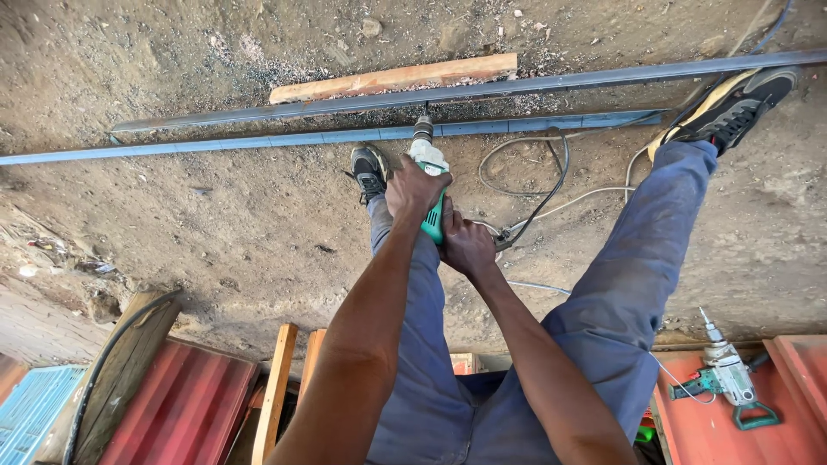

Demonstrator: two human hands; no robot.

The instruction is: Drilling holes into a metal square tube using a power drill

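Note:
Both my hands grip a green and grey power tool [428,164] over the dirt ground. My left hand [415,188] wraps its upper body, my right hand [466,245] holds the green handle end. The tool's head touches a long blue-grey steel bar [258,139] lying across the ground. A second steel bar [551,83] lies just beyond it, with a wooden plank [392,79] behind. My shoe [369,172] rests near the nearer bar; my other shoe [732,105] sits on the farther bar at the right.
Cables [538,185] loop on the ground near the tool. A green and grey electric drill [724,377] lies on a red metal sheet [775,430] at lower right. More red corrugated sheet [185,409], wooden slats [277,387] and a blue grid panel [30,409] are at lower left.

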